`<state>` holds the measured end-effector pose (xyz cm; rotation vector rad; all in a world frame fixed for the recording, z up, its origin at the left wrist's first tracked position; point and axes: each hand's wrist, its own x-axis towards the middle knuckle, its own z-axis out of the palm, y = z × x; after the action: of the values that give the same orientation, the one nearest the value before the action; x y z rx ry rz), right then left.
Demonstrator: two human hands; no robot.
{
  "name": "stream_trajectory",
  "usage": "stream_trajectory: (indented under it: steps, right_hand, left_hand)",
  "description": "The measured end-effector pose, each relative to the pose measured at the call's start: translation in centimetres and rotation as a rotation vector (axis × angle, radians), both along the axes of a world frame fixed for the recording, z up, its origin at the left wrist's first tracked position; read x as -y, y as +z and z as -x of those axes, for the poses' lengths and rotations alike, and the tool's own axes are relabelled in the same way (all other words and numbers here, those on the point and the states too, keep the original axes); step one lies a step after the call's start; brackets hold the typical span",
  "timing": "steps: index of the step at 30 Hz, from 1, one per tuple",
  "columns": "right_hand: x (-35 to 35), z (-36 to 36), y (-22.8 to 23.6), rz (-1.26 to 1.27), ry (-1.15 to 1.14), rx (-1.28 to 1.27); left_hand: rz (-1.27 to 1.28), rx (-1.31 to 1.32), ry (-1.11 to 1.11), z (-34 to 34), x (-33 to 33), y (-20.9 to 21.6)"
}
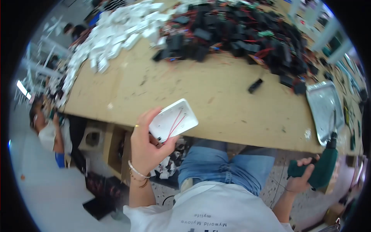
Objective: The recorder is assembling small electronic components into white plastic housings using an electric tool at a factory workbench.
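My left hand (148, 143) holds a white plastic casing (174, 118) above the table's near edge, fingers along one side and thumb on the other. The casing is a shallow rounded rectangle with its hollow side up, and thin red wires (177, 124) lie across its inside. At the right, my right hand (301, 178) is wrapped round the handle of a dark green power screwdriver (324, 168). Its dark chuck and thin bit (334, 120) point away from me, over the near end of a metal tray (322, 104).
White casings (123, 29) are heaped at the far left of the brown table (154, 83). Black parts with red wires (239, 34) form a pile at the far middle and right. One small black piece (255, 86) lies apart. Pliers (346, 110) rest right of the tray. Another person (54, 133) sits at left.
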<state>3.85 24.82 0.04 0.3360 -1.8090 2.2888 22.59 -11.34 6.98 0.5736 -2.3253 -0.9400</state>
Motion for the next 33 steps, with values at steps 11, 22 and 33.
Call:
stream_trajectory:
  steps: [11,22,33]
  right_hand:
    - [2.8,0.5,1.7,-0.090,0.004,-0.049]
    - [2.8,1.3,3.0,-0.134,-0.046,-0.063]
    - [-2.7,12.0,3.3,-1.218,-0.571,-0.027]
  left_hand:
    - [-0.784,0.628,0.074,-13.6,4.2,-8.7]
    - [-0.052,0.865,0.535,-23.0,9.9,-20.0]
    - [0.084,-0.153,0.282,8.1,20.9,-2.0]
